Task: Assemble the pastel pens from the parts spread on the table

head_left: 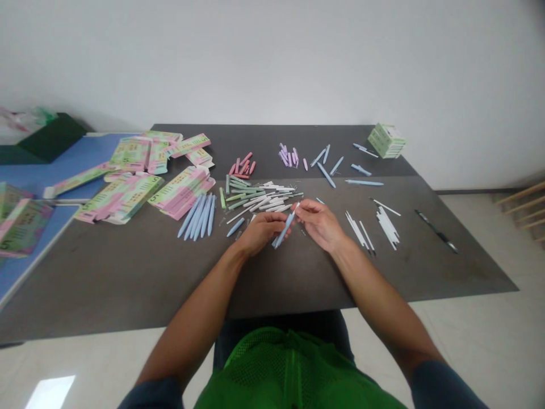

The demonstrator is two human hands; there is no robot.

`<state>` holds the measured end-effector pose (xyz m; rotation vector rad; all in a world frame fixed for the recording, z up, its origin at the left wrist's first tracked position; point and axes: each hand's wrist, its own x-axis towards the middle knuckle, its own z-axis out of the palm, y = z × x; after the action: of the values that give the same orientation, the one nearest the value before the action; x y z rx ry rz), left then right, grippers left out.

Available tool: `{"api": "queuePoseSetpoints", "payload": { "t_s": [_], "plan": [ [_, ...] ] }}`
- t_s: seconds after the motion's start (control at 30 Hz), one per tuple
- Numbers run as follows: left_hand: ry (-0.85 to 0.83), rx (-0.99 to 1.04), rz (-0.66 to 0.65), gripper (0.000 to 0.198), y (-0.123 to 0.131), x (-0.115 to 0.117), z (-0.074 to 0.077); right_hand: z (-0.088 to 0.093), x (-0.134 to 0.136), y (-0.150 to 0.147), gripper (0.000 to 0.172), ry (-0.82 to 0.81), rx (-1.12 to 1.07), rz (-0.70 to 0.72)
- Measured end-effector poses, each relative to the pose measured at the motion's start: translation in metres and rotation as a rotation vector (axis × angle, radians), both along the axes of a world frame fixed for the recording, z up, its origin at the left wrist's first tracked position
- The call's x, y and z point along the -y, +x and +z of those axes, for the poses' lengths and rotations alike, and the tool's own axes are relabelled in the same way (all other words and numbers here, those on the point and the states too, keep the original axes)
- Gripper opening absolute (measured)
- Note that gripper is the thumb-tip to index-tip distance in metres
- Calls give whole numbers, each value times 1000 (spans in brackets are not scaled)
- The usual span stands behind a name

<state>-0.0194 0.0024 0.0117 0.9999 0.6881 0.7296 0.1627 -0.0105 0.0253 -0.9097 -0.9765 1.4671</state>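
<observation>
While the left hand (261,232) grips a light-blue pen barrel (285,229) just below the frame's centre, the right hand (319,223) pinches, as I see it, the slim white piece (297,208) at its upper end. More light-blue barrels (200,217) lie left of centre; white refills (386,227) lie right, between that hand and a black pen (436,231).

The pen (284,230) at mid-frame is pale blue and white. Boxes (181,190) at left are patched pink and pale green; the vest (276,369) at bottom is bright green.
</observation>
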Motion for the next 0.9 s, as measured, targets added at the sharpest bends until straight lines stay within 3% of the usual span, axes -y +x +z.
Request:
{"api": "queuePoseSetpoints", "payload": {
  "t_s": [0.23,0.9],
  "plan": [
    [-52,42,-8,22,3,4,5,0,-1,2,30,-43,-3,46],
    [-81,36,-2,23,5,5,3,-6,-1,-2,34,-58,8,28]
  ]
}}
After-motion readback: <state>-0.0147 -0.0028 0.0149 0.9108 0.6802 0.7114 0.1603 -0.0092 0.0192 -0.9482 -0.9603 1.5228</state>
